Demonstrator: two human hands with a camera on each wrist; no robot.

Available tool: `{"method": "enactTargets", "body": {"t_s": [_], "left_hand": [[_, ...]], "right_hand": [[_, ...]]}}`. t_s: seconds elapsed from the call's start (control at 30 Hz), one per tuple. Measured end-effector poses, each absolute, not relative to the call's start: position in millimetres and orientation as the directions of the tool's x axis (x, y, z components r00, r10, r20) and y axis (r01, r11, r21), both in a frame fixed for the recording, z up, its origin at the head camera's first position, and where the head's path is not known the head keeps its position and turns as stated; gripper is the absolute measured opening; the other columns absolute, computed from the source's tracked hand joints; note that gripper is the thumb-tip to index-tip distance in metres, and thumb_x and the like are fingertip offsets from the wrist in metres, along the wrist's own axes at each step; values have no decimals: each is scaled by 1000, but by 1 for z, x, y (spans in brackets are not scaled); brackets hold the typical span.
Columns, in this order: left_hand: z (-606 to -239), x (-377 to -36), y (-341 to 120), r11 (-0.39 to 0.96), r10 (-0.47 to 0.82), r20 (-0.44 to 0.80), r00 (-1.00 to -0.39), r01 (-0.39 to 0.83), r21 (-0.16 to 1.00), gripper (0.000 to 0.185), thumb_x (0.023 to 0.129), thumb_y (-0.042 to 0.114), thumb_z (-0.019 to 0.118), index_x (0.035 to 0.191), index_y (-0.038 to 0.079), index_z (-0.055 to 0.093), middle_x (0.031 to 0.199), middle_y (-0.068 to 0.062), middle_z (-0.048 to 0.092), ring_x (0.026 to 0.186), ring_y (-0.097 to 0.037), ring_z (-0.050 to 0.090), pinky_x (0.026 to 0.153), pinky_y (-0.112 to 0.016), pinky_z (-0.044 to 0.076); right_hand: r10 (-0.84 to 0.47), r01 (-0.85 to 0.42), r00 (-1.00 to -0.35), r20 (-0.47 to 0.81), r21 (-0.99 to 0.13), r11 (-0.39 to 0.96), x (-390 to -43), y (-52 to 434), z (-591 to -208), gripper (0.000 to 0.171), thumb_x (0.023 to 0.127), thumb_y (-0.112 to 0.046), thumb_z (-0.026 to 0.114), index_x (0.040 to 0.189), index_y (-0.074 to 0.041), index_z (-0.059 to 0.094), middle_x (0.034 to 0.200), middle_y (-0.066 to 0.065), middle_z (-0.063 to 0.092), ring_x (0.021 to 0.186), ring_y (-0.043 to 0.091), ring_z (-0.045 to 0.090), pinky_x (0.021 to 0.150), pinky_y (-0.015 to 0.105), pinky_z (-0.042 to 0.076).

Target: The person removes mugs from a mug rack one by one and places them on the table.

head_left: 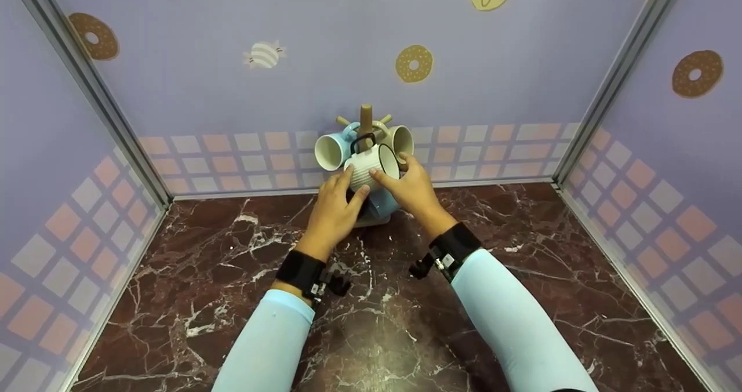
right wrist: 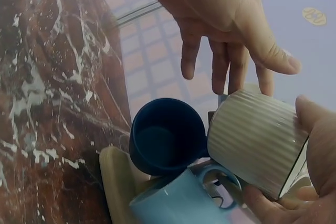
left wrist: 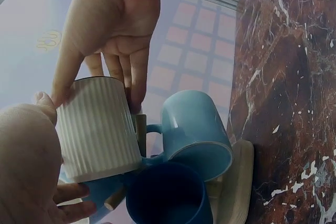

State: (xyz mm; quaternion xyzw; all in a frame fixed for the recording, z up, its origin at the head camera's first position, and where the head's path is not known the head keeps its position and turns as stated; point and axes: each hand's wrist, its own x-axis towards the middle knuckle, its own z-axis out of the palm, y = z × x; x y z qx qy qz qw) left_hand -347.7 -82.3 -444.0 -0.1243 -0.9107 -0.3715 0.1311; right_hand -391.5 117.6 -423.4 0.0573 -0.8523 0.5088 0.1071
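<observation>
Two pale blue sleeves (head_left: 522,322) reach over a shiny brown stone table (head_left: 203,293) with white squiggly lines. Its back edge meets a purple wall (head_left: 203,90), with wide room left and right of the wooden mug stand (head_left: 366,116). The white mug (head_left: 365,169) is at the front of the stand. It is round and ribbed, with a black rim and handle. I can't tell if the handle sits on a peg. The right hand (head_left: 413,188) pinches its rim; the left hand (head_left: 336,206) touches its other end with its fingers stretched out.

In the left wrist view, a smooth dark blue mug (left wrist: 167,195) and a shiny light blue mug (left wrist: 191,124) are just beside the white one. The stand's flat base (left wrist: 239,182) has round corners.

In the right wrist view, the left thumb is apart from the white mug.
</observation>
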Motion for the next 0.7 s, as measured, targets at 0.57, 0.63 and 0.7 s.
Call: {"method": "enactTargets", "body": {"t_s": [0.57, 0.63, 0.7], "left_hand": [[-440, -339, -75, 660, 116, 396, -911, 368, 654, 75, 119, 52, 52, 176, 6, 39, 170, -26, 51, 161, -47, 44, 137, -63, 39], [-439, -336, -75, 657, 114, 402, -908, 373, 655, 74, 119, 51, 53, 176, 5, 39, 170, -26, 51, 161, -47, 44, 136, -63, 39], [-439, -333, -74, 657, 116, 410, -905, 379, 651, 74, 119, 51, 53, 176, 5, 39, 169, -26, 51, 160, -47, 45, 136, -63, 40]], "right_hand": [[84, -241, -953, 291, -898, 368, -390, 117, -425, 97, 91, -48, 96, 158, 11, 57, 149, 30, 72, 133, 38, 75, 113, 49, 64], [86, -233, -955, 284, -898, 373, -387, 118, -423, 101, 90, -50, 96, 160, 12, 55, 154, 31, 68, 139, 39, 72, 117, 49, 62], [88, -225, -957, 275, -902, 369, -384, 119, -424, 103, 90, -51, 96, 160, 12, 55, 157, 32, 66, 143, 40, 70, 118, 50, 61]]}}
